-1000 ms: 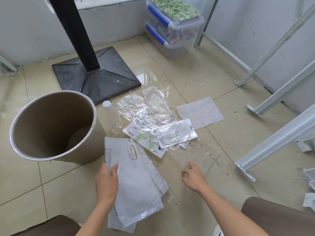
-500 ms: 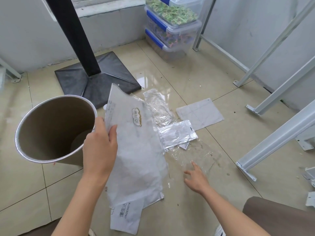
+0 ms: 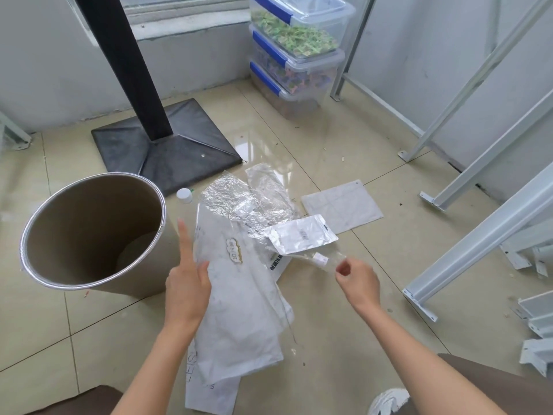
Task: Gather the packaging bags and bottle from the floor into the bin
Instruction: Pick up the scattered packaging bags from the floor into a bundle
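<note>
My left hand (image 3: 187, 286) grips the left edge of a large white packaging bag (image 3: 239, 310) and holds it up off the floor, just right of the brown round bin (image 3: 89, 235). My right hand (image 3: 357, 283) pinches a thin clear plastic bag (image 3: 321, 260), lifting its corner. Several more bags lie beyond: a silvery pouch (image 3: 302, 236), crinkled clear bags (image 3: 239, 202) and a flat grey-white bag (image 3: 342, 206). The clear bottle shows mostly as its white cap (image 3: 184, 195), next to the bin's far side. Another printed white bag (image 3: 212, 396) lies under the raised one.
A black post on a square black base (image 3: 167, 145) stands behind the bin. Stacked clear storage boxes (image 3: 296, 52) sit by the back wall. White metal frame rails (image 3: 478, 253) and brackets (image 3: 535, 324) lie along the right. My shoe (image 3: 389, 399) is at the bottom right.
My left hand took the large white bag and raised it off the floor beside the bin. My right hand went from flat on the clear bag to pinching and lifting it.
</note>
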### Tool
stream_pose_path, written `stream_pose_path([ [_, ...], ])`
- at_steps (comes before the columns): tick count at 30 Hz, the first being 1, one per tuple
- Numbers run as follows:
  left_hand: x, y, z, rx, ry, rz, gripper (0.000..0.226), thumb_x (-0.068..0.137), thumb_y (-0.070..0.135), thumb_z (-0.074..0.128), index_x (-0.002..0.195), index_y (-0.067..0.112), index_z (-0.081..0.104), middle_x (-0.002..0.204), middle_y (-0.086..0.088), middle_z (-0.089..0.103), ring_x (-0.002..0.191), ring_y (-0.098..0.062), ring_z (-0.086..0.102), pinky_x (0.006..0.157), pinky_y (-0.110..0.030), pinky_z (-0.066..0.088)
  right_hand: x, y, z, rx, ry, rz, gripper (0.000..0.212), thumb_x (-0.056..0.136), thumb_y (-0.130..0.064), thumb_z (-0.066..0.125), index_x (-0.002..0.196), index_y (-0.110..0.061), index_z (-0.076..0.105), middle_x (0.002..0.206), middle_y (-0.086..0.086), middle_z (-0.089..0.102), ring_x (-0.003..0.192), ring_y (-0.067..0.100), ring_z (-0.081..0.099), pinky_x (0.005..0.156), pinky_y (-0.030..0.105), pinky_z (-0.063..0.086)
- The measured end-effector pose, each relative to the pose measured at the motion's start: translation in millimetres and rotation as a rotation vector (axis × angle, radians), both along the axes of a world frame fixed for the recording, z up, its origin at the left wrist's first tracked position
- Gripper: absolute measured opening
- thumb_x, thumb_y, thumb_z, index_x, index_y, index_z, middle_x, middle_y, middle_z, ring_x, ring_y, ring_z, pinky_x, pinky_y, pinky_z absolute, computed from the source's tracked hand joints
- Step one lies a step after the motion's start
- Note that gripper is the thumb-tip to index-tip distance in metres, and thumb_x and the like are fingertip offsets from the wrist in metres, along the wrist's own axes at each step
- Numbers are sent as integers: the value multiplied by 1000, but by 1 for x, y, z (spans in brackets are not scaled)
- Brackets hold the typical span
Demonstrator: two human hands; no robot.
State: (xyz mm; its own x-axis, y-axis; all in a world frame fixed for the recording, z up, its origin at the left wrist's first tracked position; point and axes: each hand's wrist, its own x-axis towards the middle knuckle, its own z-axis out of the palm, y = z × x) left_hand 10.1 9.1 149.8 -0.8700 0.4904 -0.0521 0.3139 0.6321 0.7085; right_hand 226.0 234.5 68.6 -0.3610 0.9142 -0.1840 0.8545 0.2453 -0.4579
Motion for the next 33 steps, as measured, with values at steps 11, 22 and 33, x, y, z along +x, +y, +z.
stream_pose_path([
  [11, 18, 1, -35, 187, -595, 283, 31, 98, 12, 45, 125, 5, 57, 117, -9, 64, 112, -30, 61, 97, -41, 48, -35, -9, 83, -31, 115, 240, 17, 90, -9, 52, 88, -18, 65, 94, 2, 74, 90, 23, 68, 80, 37, 52],
  [22, 21, 15, -25, 598, -1157, 477, 38, 103, 26, 36, 130, 5, 52, 120, -20, 65, 108, -36, 63, 99, -48, 47, -71, -171, 59, -56, 19, 832, 43, 98, -24, 22, 133, -5, 38, 155, 10, 31, 132, 28, 43, 91, 42, 48],
  [33, 19, 16, -42, 416, -951, 383, 28, 88, 1, 59, 116, -4, 62, 97, -19, 73, 80, -31, 69, 73, -35, 55, -77, -175, 38, -138, 154, 831, 32, 99, -41, 28, 111, -17, 45, 156, -7, 28, 143, 12, 26, 101, 40, 45],
])
